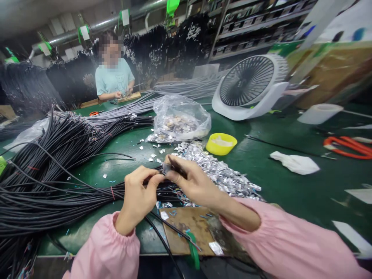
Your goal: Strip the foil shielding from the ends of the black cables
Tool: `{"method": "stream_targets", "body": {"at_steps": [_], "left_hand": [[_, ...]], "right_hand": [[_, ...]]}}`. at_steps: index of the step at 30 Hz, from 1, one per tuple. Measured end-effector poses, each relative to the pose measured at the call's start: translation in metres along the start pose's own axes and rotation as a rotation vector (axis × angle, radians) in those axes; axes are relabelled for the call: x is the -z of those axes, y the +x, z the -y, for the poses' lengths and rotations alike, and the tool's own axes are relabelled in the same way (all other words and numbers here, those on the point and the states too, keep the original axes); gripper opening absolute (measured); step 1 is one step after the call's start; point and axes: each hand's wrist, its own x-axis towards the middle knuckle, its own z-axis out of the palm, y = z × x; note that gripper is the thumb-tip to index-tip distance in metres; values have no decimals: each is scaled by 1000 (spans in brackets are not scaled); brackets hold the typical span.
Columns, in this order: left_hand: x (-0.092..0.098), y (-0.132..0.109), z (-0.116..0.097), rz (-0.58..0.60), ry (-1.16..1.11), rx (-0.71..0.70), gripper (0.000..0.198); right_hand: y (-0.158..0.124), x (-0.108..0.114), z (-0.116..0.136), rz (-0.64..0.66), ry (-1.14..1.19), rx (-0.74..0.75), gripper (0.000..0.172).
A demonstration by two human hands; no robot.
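My left hand (141, 192) is closed, its thumb and index finger pinching a black cable near the middle of the view. Close against it, my right hand (193, 180) is also closed, round a small greyish piece (166, 168) at the cable; its exact shape is blurred. Bundled black cables (87, 201) run from the left to beneath my hands. A heap of silvery foil scraps (223, 170) lies just beyond my right hand. Below my hands, a brown board (183, 228) carries foil bits, blue scraps and a cable end.
A clear bag (181, 120), yellow dish (221, 144) and fan (250, 85) stand beyond the foil. Orange-handled pliers (347, 147) and white crumpled material (295, 162) lie right. Grey cables (186, 91) cross the back, where a person (114, 79) handles small items.
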Motion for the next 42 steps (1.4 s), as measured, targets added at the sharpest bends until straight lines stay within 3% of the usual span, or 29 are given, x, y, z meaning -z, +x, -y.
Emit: {"method": "stream_targets", "body": {"at_steps": [3, 5, 9, 11, 14, 16, 22, 26, 32, 36, 42], "left_hand": [[3, 1, -3, 116, -27, 78, 34], [5, 2, -5, 139, -42, 107, 37], [6, 1, -4, 94, -124, 181, 31], [5, 0, -3, 36, -158, 199, 24], [3, -1, -2, -38, -153, 171, 18], [2, -1, -2, -52, -133, 147, 18], [2, -3, -2, -96, -136, 101, 12], [3, -3, -1, -212, -218, 68, 12], [8, -1, -1, -197, -235, 75, 15], [11, -1, -4, -223, -219, 79, 14], [12, -2, -6, -219, -193, 72, 13]], "right_hand": [[1, -2, -4, -209, -497, 260, 8], [3, 0, -7, -298, -642, 330, 8], [7, 12, -6, -653, -577, 177, 10], [7, 15, -2, -588, -457, 150, 11], [4, 13, 5, -286, -312, 188, 19], [2, 10, 8, -186, -266, 176, 25], [2, 9, 8, -195, -116, -29, 29], [2, 8, 3, -48, -13, -196, 32], [-1, 6, 1, -167, -145, -17, 30], [-2, 6, 4, -116, -137, 55, 26], [-3, 6, 9, -77, -98, 95, 35]]}}
